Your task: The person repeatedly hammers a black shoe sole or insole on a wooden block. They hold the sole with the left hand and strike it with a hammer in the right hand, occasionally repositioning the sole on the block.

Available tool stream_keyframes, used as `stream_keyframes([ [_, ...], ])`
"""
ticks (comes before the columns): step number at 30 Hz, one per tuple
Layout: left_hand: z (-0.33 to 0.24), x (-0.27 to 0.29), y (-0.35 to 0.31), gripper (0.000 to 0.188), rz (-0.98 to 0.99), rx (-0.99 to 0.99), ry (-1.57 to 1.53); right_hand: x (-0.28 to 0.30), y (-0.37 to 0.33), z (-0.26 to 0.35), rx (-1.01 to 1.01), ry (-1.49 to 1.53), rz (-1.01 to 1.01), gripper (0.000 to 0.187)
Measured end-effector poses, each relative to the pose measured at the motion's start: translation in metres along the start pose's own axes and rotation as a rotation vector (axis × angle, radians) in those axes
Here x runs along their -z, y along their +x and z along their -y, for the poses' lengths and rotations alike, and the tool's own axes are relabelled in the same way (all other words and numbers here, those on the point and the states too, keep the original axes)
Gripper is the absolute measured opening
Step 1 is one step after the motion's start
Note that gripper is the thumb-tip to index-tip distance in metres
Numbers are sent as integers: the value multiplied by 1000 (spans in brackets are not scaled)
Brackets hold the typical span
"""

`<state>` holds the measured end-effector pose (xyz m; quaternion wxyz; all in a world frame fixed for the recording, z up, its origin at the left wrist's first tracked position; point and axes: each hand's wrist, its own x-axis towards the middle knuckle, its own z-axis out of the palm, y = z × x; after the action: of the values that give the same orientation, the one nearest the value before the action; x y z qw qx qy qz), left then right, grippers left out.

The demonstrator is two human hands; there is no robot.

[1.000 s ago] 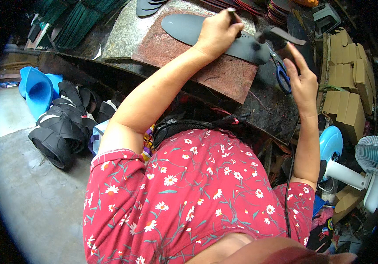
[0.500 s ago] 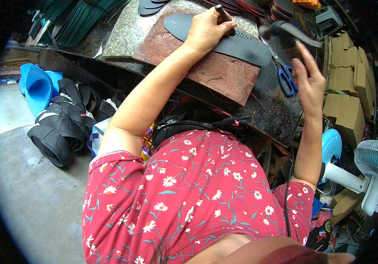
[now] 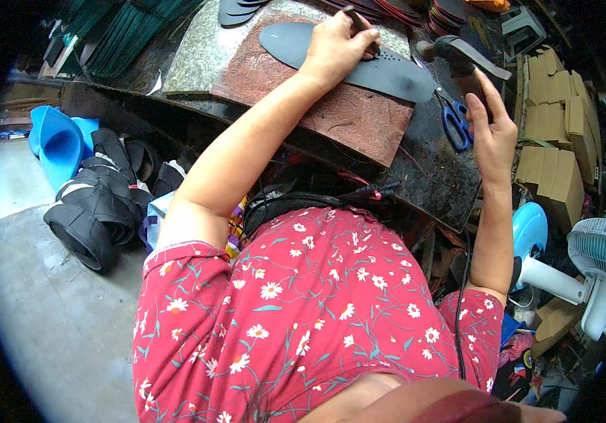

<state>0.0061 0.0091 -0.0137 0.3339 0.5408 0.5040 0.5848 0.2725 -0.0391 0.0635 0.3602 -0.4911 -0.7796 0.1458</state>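
A dark, sole-shaped sheet (image 3: pixel 285 44) with a cluster of small round holes lies across a reddish slab (image 3: pixel 373 127). My left hand (image 3: pixel 337 51) is closed around a dark hole punch (image 3: pixel 353 17), its lower end on the sheet beside the holes. To the right, my right hand (image 3: pixel 493 130) grips the handle of a hammer, whose curved metal head (image 3: pixel 458 53) is raised above the bench. Blue-handled scissors (image 3: pixel 454 123) lie on the dark bench between the sheet and my right hand.
More dark cut pieces (image 3: pixel 239 10) lie at the slab's far side. Cardboard boxes (image 3: pixel 553 173) are stacked at the right, above a white and blue fan (image 3: pixel 592 254). Black moulded pieces (image 3: pixel 88 233) and a blue one (image 3: pixel 59 144) sit at the left.
The hammer, blurred in motion before, now shows more sharply, slightly shifted with my right hand. My left hand and the punch stay almost in place on the sheet.
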Motion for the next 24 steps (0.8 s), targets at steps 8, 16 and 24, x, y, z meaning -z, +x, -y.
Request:
stream_keyframes([
  [8,-9,-9,-7,18,55,-565,555,9,3,32,135,190,-52,41],
  [16,-11,-1,-3,13,-135,-59,-104,-8,-16,-11,-152,7,94,39],
  [24,-5,4,-8,15,-13,-57,146,-4,-15,-7,-228,89,97,40],
])
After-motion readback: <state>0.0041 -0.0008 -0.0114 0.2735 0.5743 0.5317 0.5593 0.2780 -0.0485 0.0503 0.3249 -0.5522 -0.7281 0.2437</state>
